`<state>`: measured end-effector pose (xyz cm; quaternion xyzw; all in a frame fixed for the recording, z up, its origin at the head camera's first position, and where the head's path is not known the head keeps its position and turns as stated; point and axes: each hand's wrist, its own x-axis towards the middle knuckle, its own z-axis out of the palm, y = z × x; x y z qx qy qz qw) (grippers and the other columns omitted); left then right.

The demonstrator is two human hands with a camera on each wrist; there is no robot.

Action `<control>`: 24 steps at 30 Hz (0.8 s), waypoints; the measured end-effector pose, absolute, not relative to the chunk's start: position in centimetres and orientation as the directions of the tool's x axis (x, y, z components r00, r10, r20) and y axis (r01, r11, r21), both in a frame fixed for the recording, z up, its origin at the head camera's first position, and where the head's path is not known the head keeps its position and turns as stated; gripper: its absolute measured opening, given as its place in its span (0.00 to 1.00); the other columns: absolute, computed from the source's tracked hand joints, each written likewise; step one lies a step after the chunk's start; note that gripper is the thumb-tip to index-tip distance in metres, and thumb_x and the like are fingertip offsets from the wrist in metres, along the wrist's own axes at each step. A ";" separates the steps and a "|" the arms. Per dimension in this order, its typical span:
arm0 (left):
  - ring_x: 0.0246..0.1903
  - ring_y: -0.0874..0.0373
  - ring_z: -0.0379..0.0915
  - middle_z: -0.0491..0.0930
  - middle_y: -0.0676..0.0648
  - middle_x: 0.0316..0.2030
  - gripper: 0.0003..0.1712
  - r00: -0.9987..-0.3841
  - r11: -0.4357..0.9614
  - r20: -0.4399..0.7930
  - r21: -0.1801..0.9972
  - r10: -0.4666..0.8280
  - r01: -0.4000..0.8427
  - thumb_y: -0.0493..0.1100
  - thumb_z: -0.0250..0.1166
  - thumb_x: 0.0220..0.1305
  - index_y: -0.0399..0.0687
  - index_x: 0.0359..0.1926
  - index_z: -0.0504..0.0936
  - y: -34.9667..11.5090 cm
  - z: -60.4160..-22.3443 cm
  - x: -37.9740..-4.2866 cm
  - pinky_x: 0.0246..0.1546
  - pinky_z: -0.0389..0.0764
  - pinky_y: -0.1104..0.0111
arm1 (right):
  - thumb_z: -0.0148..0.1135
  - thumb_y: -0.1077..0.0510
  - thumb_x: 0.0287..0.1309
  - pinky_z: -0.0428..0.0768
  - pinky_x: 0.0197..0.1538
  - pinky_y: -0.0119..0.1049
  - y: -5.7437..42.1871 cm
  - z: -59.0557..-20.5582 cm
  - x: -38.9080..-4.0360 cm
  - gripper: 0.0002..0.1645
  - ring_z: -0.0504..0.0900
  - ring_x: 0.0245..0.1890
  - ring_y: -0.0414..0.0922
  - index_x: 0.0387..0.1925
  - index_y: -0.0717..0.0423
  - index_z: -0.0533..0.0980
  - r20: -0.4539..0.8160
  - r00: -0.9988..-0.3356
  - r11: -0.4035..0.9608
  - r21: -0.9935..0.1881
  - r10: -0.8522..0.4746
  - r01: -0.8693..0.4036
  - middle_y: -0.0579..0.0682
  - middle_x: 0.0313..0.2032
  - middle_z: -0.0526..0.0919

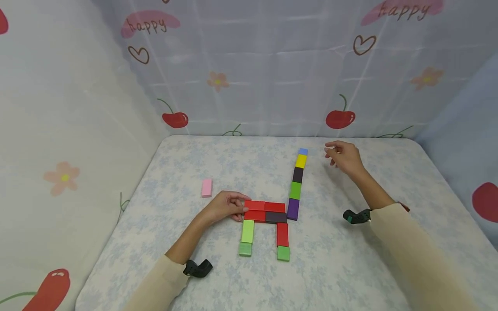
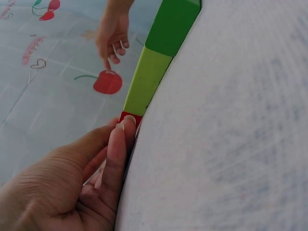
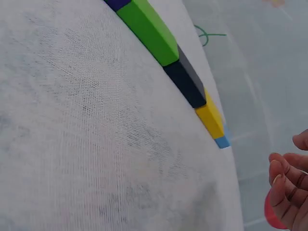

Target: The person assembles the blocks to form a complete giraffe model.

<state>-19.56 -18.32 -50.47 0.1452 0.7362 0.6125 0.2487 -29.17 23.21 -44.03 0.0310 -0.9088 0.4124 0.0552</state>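
Note:
My left hand [image 1: 225, 205] is at the left end of the red blocks [image 1: 254, 205], its curled finger and thumb pinching the end of one. In the left wrist view, its fingertips meet the red block [image 2: 126, 116] beside a light green block [image 2: 148, 79]. A dark block [image 1: 275, 217] lies among the red ones. Below hang two legs: a light green block [image 1: 247, 231] and a red block [image 1: 282, 234], each ending in a green block. From the right end a slanting row runs up from a purple block [image 1: 293, 209] to a blue block [image 1: 303, 151]. Beyond its top, my right hand [image 1: 346, 157] hovers with loosely bent, bare fingers.
A pink block [image 1: 207, 188] lies alone on the patterned tabletop [image 1: 175, 164], up and left of my left hand. A printed curtain [image 1: 264, 65] hangs behind the table and along its sides. Each wrist carries a black camera [image 1: 198, 268].

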 end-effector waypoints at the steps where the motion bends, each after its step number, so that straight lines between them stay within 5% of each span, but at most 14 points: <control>1: 0.25 0.53 0.85 0.85 0.38 0.32 0.21 -0.833 0.208 -0.190 0.974 0.520 -0.093 0.34 0.69 0.66 0.39 0.60 0.81 -18.3 -50.5 -19.6 0.31 0.89 0.61 | 0.56 0.50 0.75 0.79 0.24 0.30 23.5 -43.6 -28.4 0.24 0.82 0.28 0.58 0.60 0.63 0.78 0.150 -0.988 0.675 -0.726 -0.030 -0.130 0.65 0.40 0.85; 11: 0.25 0.54 0.85 0.85 0.39 0.31 0.22 -0.830 0.197 -0.175 0.977 0.529 -0.080 0.33 0.69 0.66 0.37 0.60 0.80 -18.3 -50.4 -19.5 0.31 0.89 0.61 | 0.59 0.53 0.73 0.76 0.20 0.35 26.7 -41.0 -21.5 0.19 0.81 0.24 0.44 0.55 0.62 0.81 0.267 -0.952 0.767 -0.577 -0.148 -0.281 0.58 0.37 0.86; 24: 0.25 0.53 0.85 0.85 0.38 0.32 0.22 -0.829 0.196 -0.185 0.976 0.529 -0.092 0.33 0.69 0.66 0.39 0.60 0.81 -18.4 -50.5 -19.6 0.31 0.89 0.61 | 0.58 0.48 0.74 0.71 0.17 0.35 34.2 -42.1 -15.7 0.24 0.75 0.23 0.26 0.56 0.64 0.80 0.241 -0.971 0.834 -0.533 -0.010 -0.141 0.64 0.35 0.86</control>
